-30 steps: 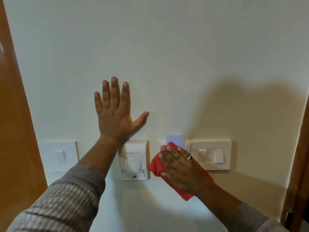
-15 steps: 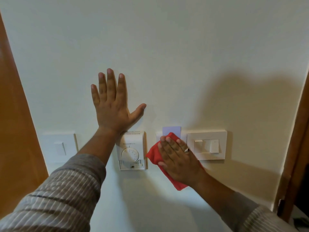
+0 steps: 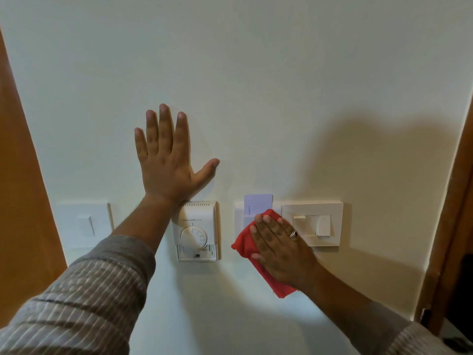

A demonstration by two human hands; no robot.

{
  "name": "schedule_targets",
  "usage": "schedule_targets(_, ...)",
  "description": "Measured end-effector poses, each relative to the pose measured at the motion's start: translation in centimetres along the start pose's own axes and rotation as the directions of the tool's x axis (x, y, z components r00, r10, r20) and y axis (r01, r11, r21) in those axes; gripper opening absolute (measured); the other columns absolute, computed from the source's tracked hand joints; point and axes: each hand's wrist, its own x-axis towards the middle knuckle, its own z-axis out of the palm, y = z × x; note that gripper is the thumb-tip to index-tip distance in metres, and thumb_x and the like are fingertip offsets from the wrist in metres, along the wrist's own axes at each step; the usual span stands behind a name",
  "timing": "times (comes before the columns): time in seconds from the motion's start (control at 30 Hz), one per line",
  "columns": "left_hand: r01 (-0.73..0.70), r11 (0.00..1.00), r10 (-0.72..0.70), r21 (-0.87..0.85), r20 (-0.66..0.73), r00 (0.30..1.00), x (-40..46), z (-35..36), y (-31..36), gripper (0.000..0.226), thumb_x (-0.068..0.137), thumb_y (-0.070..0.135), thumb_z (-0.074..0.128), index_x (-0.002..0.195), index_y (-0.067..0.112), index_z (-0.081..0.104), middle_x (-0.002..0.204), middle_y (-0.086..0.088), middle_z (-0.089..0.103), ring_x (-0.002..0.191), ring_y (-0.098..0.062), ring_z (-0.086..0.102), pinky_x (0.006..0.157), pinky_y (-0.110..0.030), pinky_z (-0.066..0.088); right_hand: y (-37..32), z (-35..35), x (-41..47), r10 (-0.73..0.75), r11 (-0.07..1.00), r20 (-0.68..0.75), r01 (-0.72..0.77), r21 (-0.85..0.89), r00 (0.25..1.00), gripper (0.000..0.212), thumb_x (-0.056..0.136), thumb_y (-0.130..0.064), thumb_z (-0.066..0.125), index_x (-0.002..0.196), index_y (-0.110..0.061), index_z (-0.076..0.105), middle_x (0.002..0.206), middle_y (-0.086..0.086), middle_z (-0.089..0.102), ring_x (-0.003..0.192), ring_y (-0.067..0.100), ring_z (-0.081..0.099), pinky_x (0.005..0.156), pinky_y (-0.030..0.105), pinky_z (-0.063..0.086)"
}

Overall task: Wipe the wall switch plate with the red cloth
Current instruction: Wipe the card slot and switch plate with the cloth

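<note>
wall [image 3: 281,73] carries our left hand [image 3: 166,170], flat with fingers spread, above the thermostat [image 3: 197,230]. our right hand [image 3: 280,248] presses the red cloth [image 3: 243,245] flat, fingers extended, over the card holder [image 3: 240,213], touching the switch plate [image 3: 313,222].

Thermostat [image 3: 196,230] left of cloth [image 3: 245,245]; switch plate [image 3: 312,223] right, touching.

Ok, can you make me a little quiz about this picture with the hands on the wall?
1. True or false: the left hand holds the red cloth.
2. Which thing sits between the thermostat and the wide switch plate: A door, B card holder, C window?
3. Fill in: the right hand wears a ____.

Key: 1 false; 2 B; 3 ring.
</note>
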Motion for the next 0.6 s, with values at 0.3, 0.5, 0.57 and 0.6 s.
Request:
schedule_targets(0.3, 0.006, 1.0, -0.006, -0.001, 0.006, 1.0, 0.0, 0.1, 0.0, 0.104, 0.09, 0.08, 0.035, 0.162, 0.01, 0.011, 0.17, -0.024, 0.009, 0.157, -0.046, 0.007, 0.125, -0.062, 0.004, -2.2, 0.4, 1.1, 0.195, 0.98, -0.024, -0.194, 0.034, 0.98, 0.073, 0.107, -0.045, 0.032, 0.158, 0.002, 0.007, 0.167, 0.022, -0.001, 0.155, 0.039, 0.002, 0.127, 0.048, 0.001)
schedule_targets(0.5, -0.004, 1.0, 0.004, -0.001, 0.004, 1.0, 0.0, 0.2, -0.1, 0.104, 0.09, 0.081, 0.034, 0.162, 0.01, 0.011, 0.17, -0.024, 0.009, 0.157, -0.046, 0.007, 0.125, -0.062, 0.005, -0.7, 0.2, -1.7, 0.009, 1.0, 0.032, -0.01, 0.019, 0.999, 0.081, 0.102, -0.044, 0.044, 0.159, -0.002, 0.007, 0.168, 0.018, -0.004, 0.156, 0.034, 0.001, 0.127, 0.045, 0.006)
schedule_targets(0.57, 0.004, 1.0, -0.004, 0.0, -0.002, 1.0, 0.0, 0.2, 0.0, 0.104, 0.09, 0.08, 0.036, 0.162, 0.01, 0.012, 0.17, -0.025, 0.01, 0.156, -0.046, 0.008, 0.125, -0.062, 0.005, -0.8, -0.2, -0.7, 0.062, 0.998, 0.028, -0.063, 0.018, 0.998, 0.079, 0.104, -0.044, 0.04, 0.159, -0.001, 0.004, 0.168, 0.019, -0.006, 0.156, 0.036, -0.002, 0.127, 0.046, 0.004)
schedule_targets(0.6, 0.005, 1.0, -0.005, 0.001, -0.005, 1.0, -0.1, 0.2, 0.0, 0.104, 0.09, 0.08, 0.037, 0.162, 0.009, 0.012, 0.169, -0.025, 0.011, 0.156, -0.046, 0.008, 0.125, -0.062, 0.005, -1.1, -0.4, 0.2, 0.106, 0.994, 0.01, -0.106, 0.024, 0.994, 0.077, 0.105, -0.044, 0.036, 0.159, 0.001, 0.003, 0.167, 0.021, -0.005, 0.155, 0.037, -0.002, 0.127, 0.047, 0.003)
